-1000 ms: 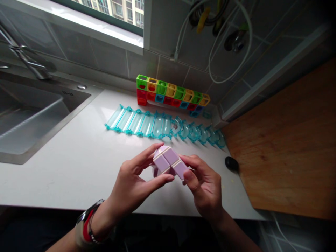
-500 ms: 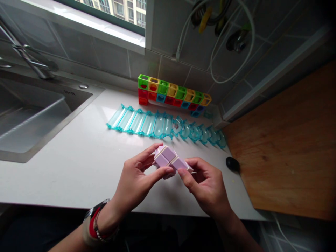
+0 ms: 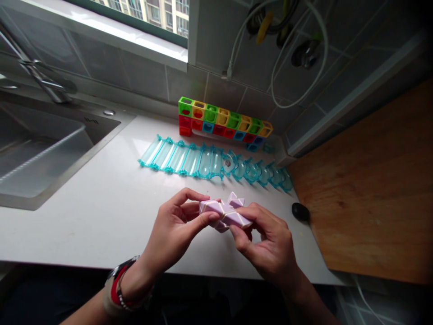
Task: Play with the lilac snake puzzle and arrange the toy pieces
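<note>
Between my two hands, above the white counter (image 3: 84, 225), is a lilac and white twisty snake puzzle (image 3: 221, 208) made of wedge-shaped segments. My left hand (image 3: 179, 221) pinches its left end, thumb in front and fingers behind. On the other side, my right hand (image 3: 269, 237) grips the right end between thumb and forefinger. A pointed part of the puzzle sticks up near the right fingertips. Part of the underside is hidden by the fingers.
Behind the hands lies a row of clear teal plastic track pieces (image 3: 179, 158). Colourful hollow cubes (image 3: 223, 118) are stacked by the wall. A sink (image 3: 104, 135) is at left; a black mouse-shaped object (image 3: 300, 211) rests by the wooden board (image 3: 365, 189) at right.
The snake puzzle has been turned and twisted, so a pointed section now stands up at its back. Both hands keep hold of it; my right hand has shifted slightly down.
</note>
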Motion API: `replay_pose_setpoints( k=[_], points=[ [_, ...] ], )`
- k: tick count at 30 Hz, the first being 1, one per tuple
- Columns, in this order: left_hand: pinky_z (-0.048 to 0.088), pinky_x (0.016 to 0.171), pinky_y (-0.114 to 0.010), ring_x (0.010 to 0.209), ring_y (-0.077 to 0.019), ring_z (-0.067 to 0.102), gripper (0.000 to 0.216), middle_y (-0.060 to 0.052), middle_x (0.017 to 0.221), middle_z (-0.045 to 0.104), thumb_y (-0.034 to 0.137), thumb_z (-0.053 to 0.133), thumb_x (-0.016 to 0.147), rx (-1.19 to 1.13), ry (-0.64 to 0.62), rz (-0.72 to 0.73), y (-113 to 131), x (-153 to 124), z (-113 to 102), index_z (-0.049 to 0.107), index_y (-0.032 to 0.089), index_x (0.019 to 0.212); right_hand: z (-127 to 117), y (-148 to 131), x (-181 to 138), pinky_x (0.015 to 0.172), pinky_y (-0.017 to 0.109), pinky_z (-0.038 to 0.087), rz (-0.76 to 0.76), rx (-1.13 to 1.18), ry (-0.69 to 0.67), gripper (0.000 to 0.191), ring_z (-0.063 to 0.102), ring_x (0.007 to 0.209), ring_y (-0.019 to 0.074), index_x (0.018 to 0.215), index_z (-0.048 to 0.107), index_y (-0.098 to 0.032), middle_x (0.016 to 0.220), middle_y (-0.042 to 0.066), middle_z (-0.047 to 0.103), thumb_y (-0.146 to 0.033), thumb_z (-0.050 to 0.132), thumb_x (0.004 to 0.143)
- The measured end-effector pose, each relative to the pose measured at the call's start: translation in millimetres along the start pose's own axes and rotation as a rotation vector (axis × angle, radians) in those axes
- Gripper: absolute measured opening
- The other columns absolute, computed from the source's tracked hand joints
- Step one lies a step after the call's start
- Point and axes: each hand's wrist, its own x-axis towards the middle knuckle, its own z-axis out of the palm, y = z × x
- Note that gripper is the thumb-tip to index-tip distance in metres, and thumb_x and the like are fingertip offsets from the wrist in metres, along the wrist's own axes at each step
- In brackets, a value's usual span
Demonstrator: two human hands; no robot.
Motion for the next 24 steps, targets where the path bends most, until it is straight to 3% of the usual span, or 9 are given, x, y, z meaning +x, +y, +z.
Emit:
replay_pose_setpoints(
  k=[8, 15, 20, 24],
  points=[
    [0.061, 0.08, -0.032, 0.084, -0.0242, 0.08, 0.032, -0.006, 0.09, 0.082, 0.028, 0.084, 0.083, -0.065, 0.021, -0.037, -6, 7, -3, 0.059, 0.018, 0.1, 2, 13, 2, 0.06, 0.028, 0.048, -0.226, -0.13, -0.016, 0.032, 0.053, 0.066, 0.0141, 0.122, 0.068, -0.019, 0.087, 0.003, 0.063, -0.01, 0.068, 0.091],
    [0.055, 0.069, -0.023, 0.066, -0.0133, 0.072, 0.03, -0.001, 0.072, 0.077, 0.035, 0.079, 0.088, -0.181, 0.0, -0.111, -14, 10, -2, 0.055, 0.018, 0.089, 3, 24, 1, 0.079, 0.036, 0.054, -0.315, -0.276, -0.063, 0.044, 0.061, 0.091, 0.0223, 0.137, 0.06, -0.02, 0.103, 0.009, 0.067, -0.007, 0.064, 0.095],
    [0.057, 0.08, -0.028, 0.082, -0.0179, 0.076, 0.029, -0.006, 0.087, 0.08, 0.032, 0.08, 0.088, -0.213, 0.019, -0.1, -7, 10, -6, 0.059, 0.018, 0.101, 4, 21, 0, 0.077, 0.036, 0.055, -0.296, -0.267, -0.105, 0.057, 0.061, 0.093, 0.0229, 0.15, 0.053, -0.026, 0.107, 0.01, 0.064, -0.008, 0.062, 0.096],
    [0.057, 0.087, -0.032, 0.092, -0.0225, 0.078, 0.035, -0.007, 0.091, 0.081, 0.027, 0.083, 0.085, -0.293, 0.009, -0.113, -2, 11, -8, 0.058, 0.02, 0.109, 7, 16, -2, 0.077, 0.033, 0.056, -0.307, -0.202, -0.046, 0.052, 0.062, 0.094, 0.0216, 0.146, 0.059, -0.022, 0.107, 0.01, 0.062, -0.01, 0.065, 0.096]
  ],
)
